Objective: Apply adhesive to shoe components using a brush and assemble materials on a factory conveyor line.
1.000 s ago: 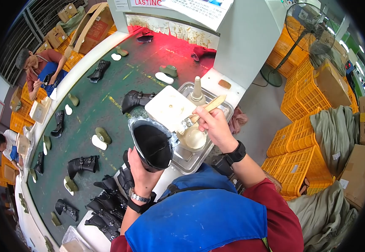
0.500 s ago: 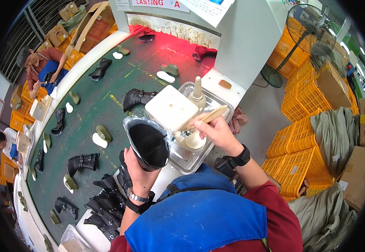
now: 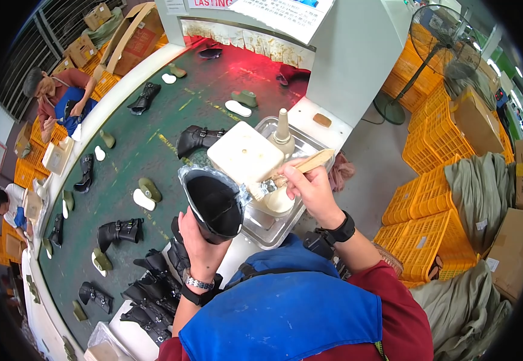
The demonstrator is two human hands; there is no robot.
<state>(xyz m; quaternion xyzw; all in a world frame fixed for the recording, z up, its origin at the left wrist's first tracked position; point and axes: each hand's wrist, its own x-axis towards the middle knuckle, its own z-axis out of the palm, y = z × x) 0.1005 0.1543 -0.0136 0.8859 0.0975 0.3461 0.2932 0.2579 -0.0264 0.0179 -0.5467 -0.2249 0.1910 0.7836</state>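
wooden brush (image 3: 317, 160) moved nearer round-mouthed black boot (image 3: 213, 203) | right hand (image 3: 316, 194) pinches brush | left hand (image 3: 201, 245) grips boot

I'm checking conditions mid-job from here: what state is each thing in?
Boot upper: held, open end facing the camera
Brush: held, bristle end toward the boot upper
Left hand: closed around the boot upper
Right hand: closed on the brush
Metal tray: flat
Bottle: upright
Fan: standing; spinning or stopped unclear
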